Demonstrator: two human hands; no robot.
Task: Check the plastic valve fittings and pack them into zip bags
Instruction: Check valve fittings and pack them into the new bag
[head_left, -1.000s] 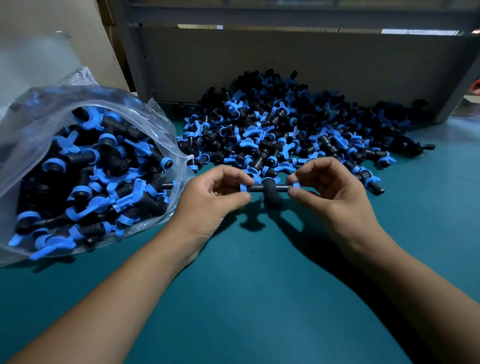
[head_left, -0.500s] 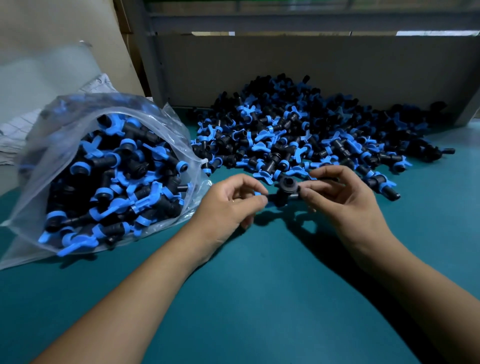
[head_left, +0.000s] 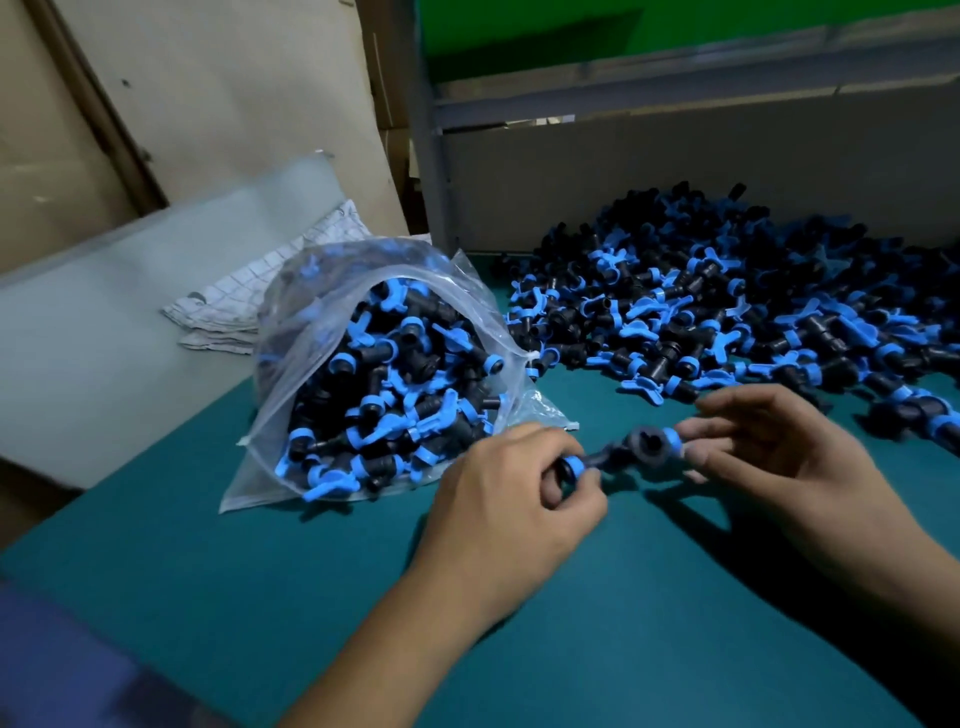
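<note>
One black plastic valve fitting (head_left: 631, 449) with blue collars was held between two hands above the teal mat (head_left: 597, 623): the left hand (head_left: 511, 499) pinched its near-left end, the right hand (head_left: 769, 447) touched its far-right end with loosely spread fingertips. One clear, crinkled zip bag (head_left: 374, 379) lay open to the left, stuffed with fittings. One loose heap (head_left: 737, 306), too many to count, sprawled far right against a grey board wall (head_left: 675, 171)
</note>
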